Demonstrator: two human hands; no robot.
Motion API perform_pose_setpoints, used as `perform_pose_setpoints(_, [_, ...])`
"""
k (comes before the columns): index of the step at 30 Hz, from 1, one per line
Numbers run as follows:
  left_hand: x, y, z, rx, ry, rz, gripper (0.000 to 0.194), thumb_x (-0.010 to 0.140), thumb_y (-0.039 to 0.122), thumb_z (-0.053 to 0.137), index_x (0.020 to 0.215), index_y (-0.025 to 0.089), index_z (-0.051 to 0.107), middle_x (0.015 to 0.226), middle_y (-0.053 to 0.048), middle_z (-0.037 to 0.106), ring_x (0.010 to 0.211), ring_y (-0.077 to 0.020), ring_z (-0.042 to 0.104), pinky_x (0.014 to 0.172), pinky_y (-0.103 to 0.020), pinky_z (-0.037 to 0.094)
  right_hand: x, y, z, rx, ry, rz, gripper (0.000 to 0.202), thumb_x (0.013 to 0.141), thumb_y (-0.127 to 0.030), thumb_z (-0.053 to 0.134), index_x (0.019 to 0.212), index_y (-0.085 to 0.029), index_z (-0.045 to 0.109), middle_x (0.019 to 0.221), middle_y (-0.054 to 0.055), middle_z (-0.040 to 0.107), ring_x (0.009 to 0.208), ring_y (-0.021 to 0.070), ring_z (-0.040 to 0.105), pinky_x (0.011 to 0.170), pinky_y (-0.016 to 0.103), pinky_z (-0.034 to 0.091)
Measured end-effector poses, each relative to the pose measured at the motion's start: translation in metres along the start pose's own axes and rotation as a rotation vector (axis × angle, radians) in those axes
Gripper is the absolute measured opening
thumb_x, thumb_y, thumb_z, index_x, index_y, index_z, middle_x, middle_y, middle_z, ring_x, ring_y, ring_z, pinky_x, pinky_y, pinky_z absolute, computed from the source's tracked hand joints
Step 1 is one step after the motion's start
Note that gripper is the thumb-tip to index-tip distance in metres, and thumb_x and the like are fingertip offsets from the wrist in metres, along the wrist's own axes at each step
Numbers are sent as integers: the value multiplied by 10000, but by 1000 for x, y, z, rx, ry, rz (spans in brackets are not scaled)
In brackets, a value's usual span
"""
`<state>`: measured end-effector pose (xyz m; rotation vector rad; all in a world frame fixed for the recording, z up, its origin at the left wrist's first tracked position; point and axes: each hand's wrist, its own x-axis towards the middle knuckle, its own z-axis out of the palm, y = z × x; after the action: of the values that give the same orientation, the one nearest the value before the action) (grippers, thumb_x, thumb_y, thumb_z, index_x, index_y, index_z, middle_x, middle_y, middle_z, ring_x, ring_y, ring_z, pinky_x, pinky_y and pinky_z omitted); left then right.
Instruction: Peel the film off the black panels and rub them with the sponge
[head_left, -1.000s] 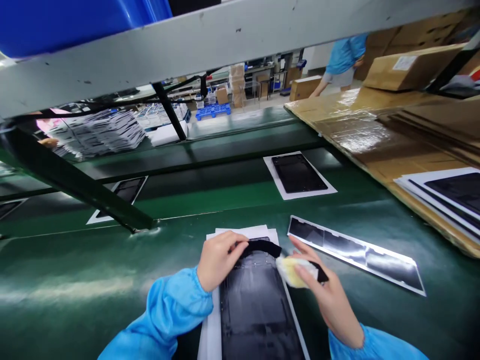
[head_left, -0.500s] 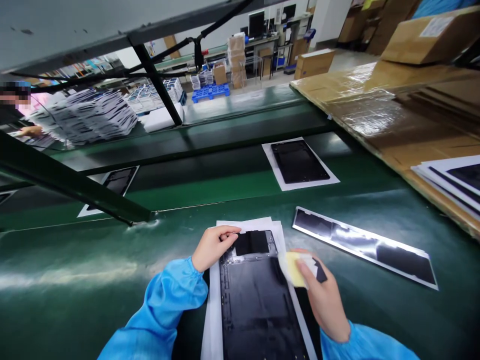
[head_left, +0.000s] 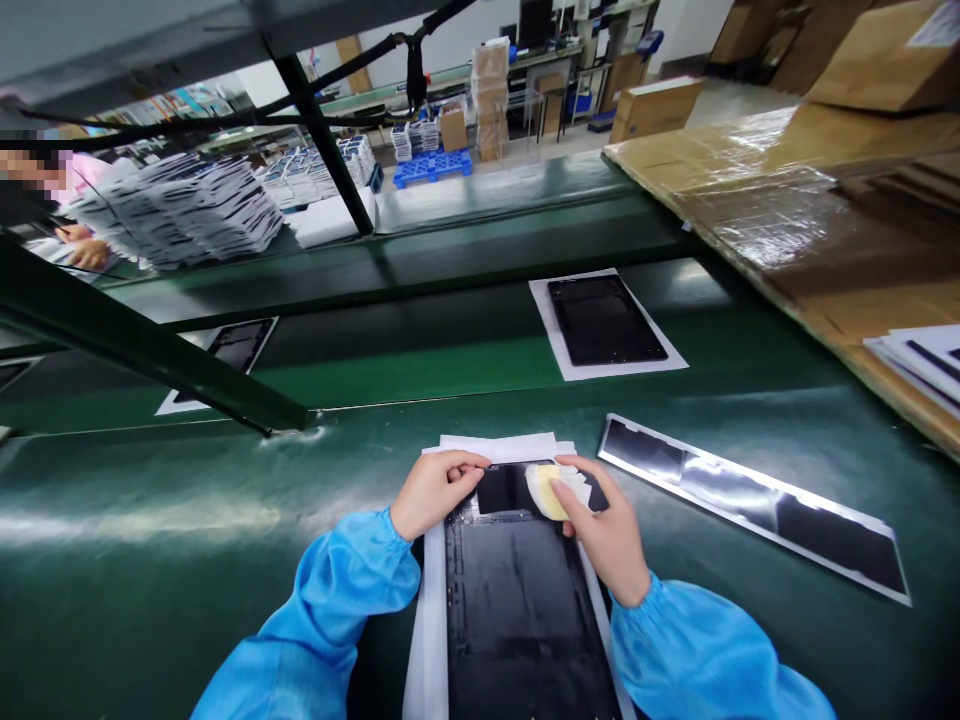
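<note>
In front of me a black tablet housing [head_left: 525,610] lies on white paper sheets [head_left: 426,640]. A smooth black film [head_left: 501,489] covers part of its upper end. My left hand [head_left: 439,492] rests at the upper left corner with thumb and forefinger pinched near the film's edge; what lies between the fingertips is hidden. In my right hand [head_left: 607,530] is a yellow-and-white pad [head_left: 550,491], held over the right part of the film. White and dark pieces show behind the pad, by the fingers. Whether the pad touches the film I cannot tell.
At right lies a long white-edged strip [head_left: 757,510] with black films. Beyond, a tablet [head_left: 607,320] on paper sits on the green conveyor [head_left: 405,360]. A green post [head_left: 150,335] slants at left, near another tablet [head_left: 244,343]. Cardboard [head_left: 757,220] borders the right; a co-worker's hand [head_left: 90,253] shows far left.
My right hand has moved left and up with the pad, from beside the housing to over the film. The left hand keeps its pinch at the corner. The view has shifted slightly.
</note>
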<state>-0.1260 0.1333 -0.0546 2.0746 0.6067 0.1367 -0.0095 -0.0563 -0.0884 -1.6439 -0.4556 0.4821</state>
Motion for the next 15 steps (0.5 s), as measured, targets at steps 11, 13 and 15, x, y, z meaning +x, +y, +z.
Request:
perform_pose_setpoints(11, [-1, -1, -1, 48, -12, 10, 258, 815, 265, 551, 938, 164, 754, 640, -9, 644, 514, -112, 484, 519, -199, 388, 0, -6, 2, -263, 2, -191, 282, 875, -453, 558, 988, -209, 642, 862, 20, 685, 406, 136, 477, 493, 268, 453])
perform_pose_setpoints(13, [-1, -1, -1, 49, -14, 8, 255, 817, 267, 553, 937, 166, 754, 639, -9, 643, 515, -112, 483, 519, -199, 390, -1, -5, 3, -275, -3, -187, 290, 877, -459, 552, 992, -208, 640, 849, 16, 685, 376, 129, 450, 486, 270, 453])
perform_pose_setpoints(15, [0, -1, -1, 47, -16, 7, 253, 816, 268, 555, 934, 164, 755, 645, -10, 645, 515, -110, 478, 516, -198, 387, -1, -4, 3, -278, -1, -191, 285, 878, -456, 554, 992, -208, 639, 838, 11, 684, 373, 129, 452, 498, 271, 464])
